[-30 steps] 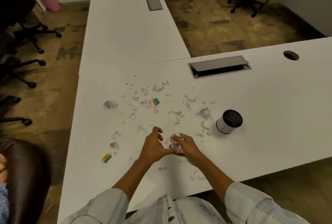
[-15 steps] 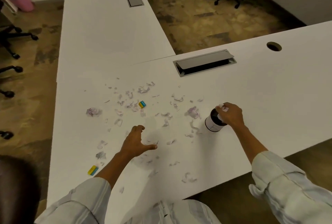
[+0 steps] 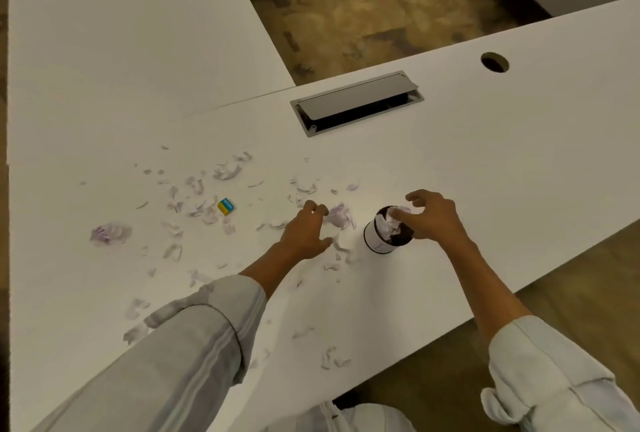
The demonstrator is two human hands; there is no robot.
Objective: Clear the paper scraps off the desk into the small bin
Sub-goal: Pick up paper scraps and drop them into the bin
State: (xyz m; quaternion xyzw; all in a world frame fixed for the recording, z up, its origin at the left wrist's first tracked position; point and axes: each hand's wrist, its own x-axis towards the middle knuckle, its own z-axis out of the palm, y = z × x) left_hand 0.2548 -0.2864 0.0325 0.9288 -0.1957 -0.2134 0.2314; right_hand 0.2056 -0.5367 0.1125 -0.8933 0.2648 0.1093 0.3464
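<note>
We see our right hand (image 3: pixel 431 218) spread wide above the bin (image 3: pixel 384 236), fingers splayed and empty, the fingertips just over its rim on the side away from us. The bin stands upright on the desk (image 3: pixel 519 154), directly under and slightly left of that hand, and white crumpled paper (image 3: pixel 389 223) fills its dark mouth. Our left hand (image 3: pixel 306 232) lies low over the desk just left of the bin, fingers curled in a loose open claw with thumb apart, holding nothing that we can make out; whether the fingertips touch the surface we cannot tell. Between the two hands, just ahead of the left fingertips, lies a larger crumpled scrap (image 3: pixel 341 217), near the bin but not touching it. Small scraps (image 3: pixel 194 210) are scattered across the desk to the left of the left hand and beyond it, with a few more below its wrist and beside the grey sleeve (image 3: pixel 194 338). Among those to the left sits a small yellow and teal eraser (image 3: pixel 225 206). Farther left, well apart from both hands, lies a crumpled ball (image 3: pixel 110 232). Beyond the hands a grey cable hatch (image 3: pixel 356 102) is set in the desk, its lid lifted, and a round cable hole (image 3: pixel 494 62) lies far beyond the right hand.
</note>
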